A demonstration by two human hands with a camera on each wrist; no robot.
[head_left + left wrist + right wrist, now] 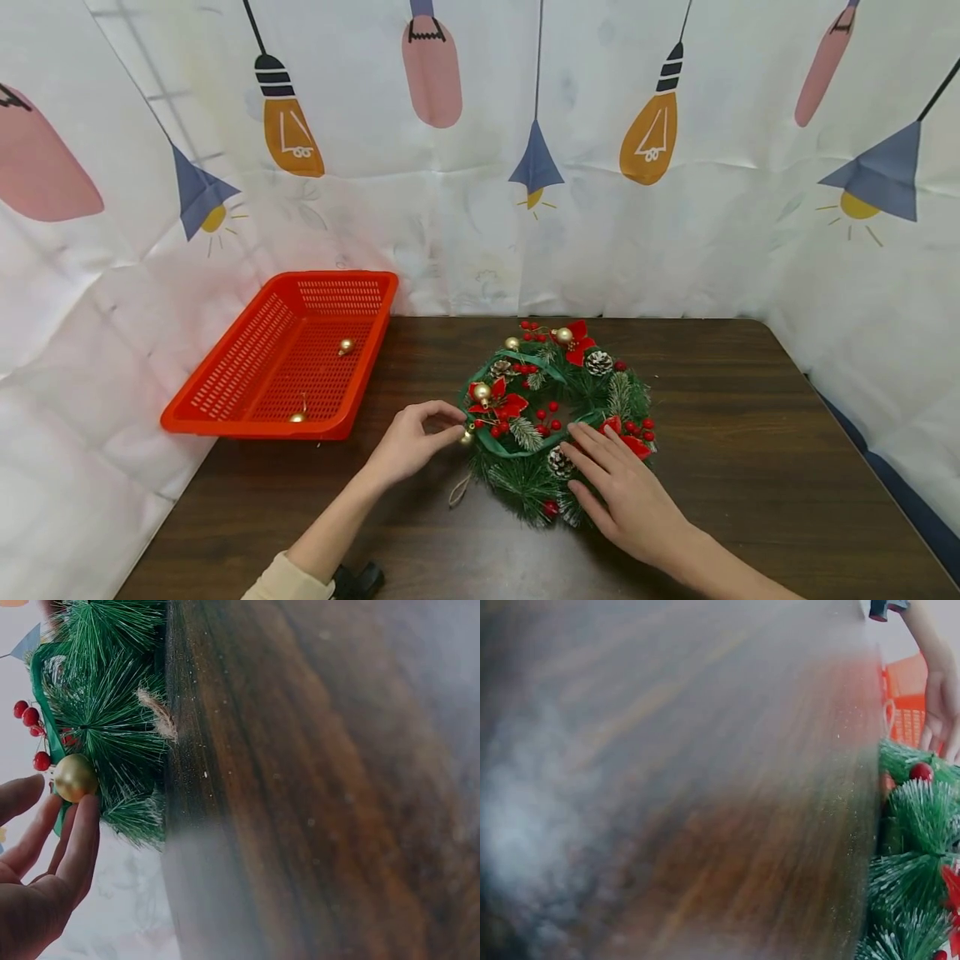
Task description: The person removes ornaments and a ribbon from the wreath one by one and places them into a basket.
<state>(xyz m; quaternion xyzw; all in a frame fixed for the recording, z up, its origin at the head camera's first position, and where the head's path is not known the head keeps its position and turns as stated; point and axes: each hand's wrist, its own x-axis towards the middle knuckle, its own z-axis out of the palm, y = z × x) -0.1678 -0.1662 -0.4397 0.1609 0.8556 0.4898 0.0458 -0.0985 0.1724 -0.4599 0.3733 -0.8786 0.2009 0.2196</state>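
Note:
A green wreath (525,482) with red poinsettias, berries, pinecones and several gold balls lies on the table. A green ribbon (512,454) loops over it. At its left edge hangs a gold ball (76,778). My left hand (416,437) is beside that ball; in the left wrist view its fingertips (88,806) touch the ball's underside while the thumb stays apart from it. My right hand (626,492) rests with fingers extended on the wreath's front right, by a pinecone (560,461). The right wrist view catches only the wreath's frosted needles (922,817), not the right hand.
A red plastic basket (348,404) stands at the left of the dark wooden table (720,400), with two gold balls (345,346) inside. A twine loop (458,492) sticks out from the wreath's front left. A printed white curtain (480,225) hangs behind.

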